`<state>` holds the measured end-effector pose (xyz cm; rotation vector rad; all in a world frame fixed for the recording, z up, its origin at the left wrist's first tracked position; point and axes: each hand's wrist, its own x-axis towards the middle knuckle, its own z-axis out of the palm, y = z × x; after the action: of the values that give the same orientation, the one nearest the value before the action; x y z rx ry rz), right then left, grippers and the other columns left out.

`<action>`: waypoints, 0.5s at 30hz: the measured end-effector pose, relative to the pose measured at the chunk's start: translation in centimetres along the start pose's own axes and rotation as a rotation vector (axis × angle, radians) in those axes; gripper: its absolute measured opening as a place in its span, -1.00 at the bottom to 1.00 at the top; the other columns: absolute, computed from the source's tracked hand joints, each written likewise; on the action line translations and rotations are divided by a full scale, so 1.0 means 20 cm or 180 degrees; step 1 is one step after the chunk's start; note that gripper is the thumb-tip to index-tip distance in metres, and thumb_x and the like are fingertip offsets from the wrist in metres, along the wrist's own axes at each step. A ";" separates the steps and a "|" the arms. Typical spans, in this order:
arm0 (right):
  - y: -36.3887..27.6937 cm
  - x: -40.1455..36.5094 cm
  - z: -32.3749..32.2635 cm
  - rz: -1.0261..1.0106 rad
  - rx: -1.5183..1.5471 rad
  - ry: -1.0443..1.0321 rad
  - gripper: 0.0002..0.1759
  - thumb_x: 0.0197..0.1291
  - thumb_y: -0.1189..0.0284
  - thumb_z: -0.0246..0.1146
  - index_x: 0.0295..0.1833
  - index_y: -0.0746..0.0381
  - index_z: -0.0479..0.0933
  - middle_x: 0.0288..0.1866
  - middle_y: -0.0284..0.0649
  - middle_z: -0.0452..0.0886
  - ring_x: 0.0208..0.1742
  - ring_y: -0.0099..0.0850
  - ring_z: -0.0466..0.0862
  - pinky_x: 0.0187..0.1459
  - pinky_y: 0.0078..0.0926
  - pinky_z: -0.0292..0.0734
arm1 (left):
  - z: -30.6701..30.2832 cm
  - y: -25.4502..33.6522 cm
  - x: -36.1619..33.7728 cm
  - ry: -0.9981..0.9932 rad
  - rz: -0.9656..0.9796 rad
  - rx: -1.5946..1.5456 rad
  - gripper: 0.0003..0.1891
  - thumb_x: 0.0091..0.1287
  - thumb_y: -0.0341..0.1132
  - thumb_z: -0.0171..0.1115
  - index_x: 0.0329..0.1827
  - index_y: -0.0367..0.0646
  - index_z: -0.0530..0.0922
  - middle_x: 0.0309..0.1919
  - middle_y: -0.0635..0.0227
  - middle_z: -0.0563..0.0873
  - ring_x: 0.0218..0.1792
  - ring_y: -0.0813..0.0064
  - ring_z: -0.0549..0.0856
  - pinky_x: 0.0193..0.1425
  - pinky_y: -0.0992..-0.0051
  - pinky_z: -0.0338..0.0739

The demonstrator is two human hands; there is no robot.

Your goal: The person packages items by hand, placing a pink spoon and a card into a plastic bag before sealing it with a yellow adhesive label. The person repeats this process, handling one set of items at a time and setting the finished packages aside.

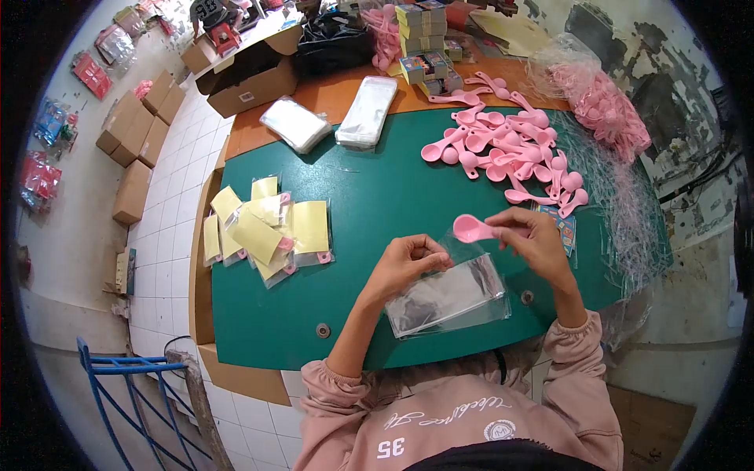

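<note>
A pink measuring spoon (471, 228) is pinched by its handle in my right hand (536, 242), its bowl pointing left. My left hand (410, 265) has its fingers closed on the edge of a clear plastic bag (463, 250), just below the spoon. Under both hands lies a stack of clear plastic bags (452, 300). Colourful printed cards (567, 229) sit partly hidden behind my right hand. Farther back is a loose pile of pink spoons (510, 149). To the left are several bagged packs with yellow cards (255, 234), some showing pink spoon handles.
Two bundles of clear bags (367, 110) lie at the back of the green table (377, 188). Stacked cards (422, 39), a plastic sack of pink spoons (601, 106) and shredded clear plastic (620, 212) line the far and right sides. An opened carton (250, 82) stands back left.
</note>
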<state>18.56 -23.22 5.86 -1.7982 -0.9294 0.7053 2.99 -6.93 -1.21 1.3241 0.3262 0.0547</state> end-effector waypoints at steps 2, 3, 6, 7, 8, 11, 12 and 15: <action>-0.02 0.01 0.00 -0.0042 0.0069 -0.0087 -0.81 0.09 0.52 0.21 -0.18 0.35 0.58 -0.40 -0.27 0.62 -0.42 -0.61 0.57 -0.35 -0.65 0.49 | 0.01 0.02 -0.01 -0.0048 -0.0040 -0.0058 -0.82 0.24 -0.35 0.21 -0.25 -0.31 0.51 -0.34 0.22 0.68 -0.25 0.55 0.64 -0.18 0.58 0.52; -0.02 0.01 0.01 -0.0084 0.0139 -0.0167 -0.83 0.07 0.52 0.22 -0.22 0.35 0.59 -0.42 -0.28 0.63 -0.39 -0.61 0.57 -0.33 -0.64 0.50 | 0.01 0.03 -0.02 -0.0013 -0.0041 -0.0196 -0.82 0.24 -0.37 0.20 -0.25 -0.35 0.52 -0.34 0.22 0.68 -0.30 0.57 0.63 -0.21 0.60 0.52; -0.06 0.01 0.02 -0.0091 -0.0163 -0.0422 -0.83 0.05 0.53 0.23 -0.24 0.37 0.59 -0.41 -0.26 0.63 -0.36 -0.60 0.59 -0.29 -0.64 0.50 | 0.02 0.03 -0.02 0.0032 0.0024 -0.0282 -0.81 0.23 -0.40 0.20 -0.23 -0.40 0.52 -0.33 0.22 0.68 -0.34 0.60 0.62 -0.24 0.63 0.51; -0.08 0.01 0.01 -0.0092 -0.0164 -0.0429 -0.83 0.05 0.53 0.23 -0.24 0.37 0.59 -0.41 -0.26 0.63 -0.36 -0.60 0.59 -0.29 -0.64 0.50 | 0.02 0.02 -0.02 0.0045 0.0094 -0.0228 -0.80 0.23 -0.40 0.20 -0.20 -0.40 0.52 -0.33 0.23 0.68 -0.35 0.61 0.61 -0.24 0.63 0.50; -0.09 0.01 0.01 -0.0050 -0.0246 -0.0555 -0.83 0.04 0.53 0.23 -0.24 0.38 0.59 -0.41 -0.25 0.64 -0.35 -0.59 0.59 -0.27 -0.64 0.50 | 0.01 0.01 -0.02 0.0053 0.0094 -0.0230 -0.80 0.23 -0.40 0.20 -0.20 -0.40 0.52 -0.33 0.23 0.68 -0.35 0.61 0.61 -0.24 0.63 0.50; -0.11 0.02 -0.01 -0.0048 -0.0425 -0.0715 -0.82 0.03 0.51 0.23 -0.25 0.38 0.58 -0.41 -0.23 0.64 -0.34 -0.58 0.60 -0.24 -0.64 0.50 | 0.00 0.00 -0.01 -0.0089 -0.0049 0.0094 -0.75 0.24 -0.38 0.19 -0.10 -0.40 0.51 -0.28 0.27 0.66 -0.25 0.58 0.63 -0.12 0.60 0.50; -0.11 0.03 -0.03 -0.0089 -0.0527 -0.0745 -0.82 0.03 0.50 0.24 -0.25 0.37 0.58 -0.41 -0.22 0.64 -0.35 -0.58 0.60 -0.24 -0.63 0.50 | 0.00 0.01 -0.01 -0.0050 0.0030 0.0128 -0.75 0.25 -0.38 0.17 -0.09 -0.39 0.53 -0.31 0.30 0.66 -0.28 0.61 0.61 -0.15 0.61 0.50; -0.07 0.05 -0.03 -0.0251 -0.0519 -0.1044 -0.81 0.02 0.47 0.24 -0.26 0.37 0.57 -0.43 -0.20 0.64 -0.37 -0.56 0.60 -0.24 -0.62 0.50 | 0.00 -0.01 -0.01 -0.0085 0.0146 0.0193 -0.74 0.27 -0.36 0.15 -0.07 -0.36 0.55 -0.34 0.35 0.66 -0.31 0.65 0.59 -0.18 0.62 0.50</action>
<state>19.22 -22.39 7.35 -1.8058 -1.3005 0.9137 2.81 -6.97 -1.33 1.3915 0.2767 0.0659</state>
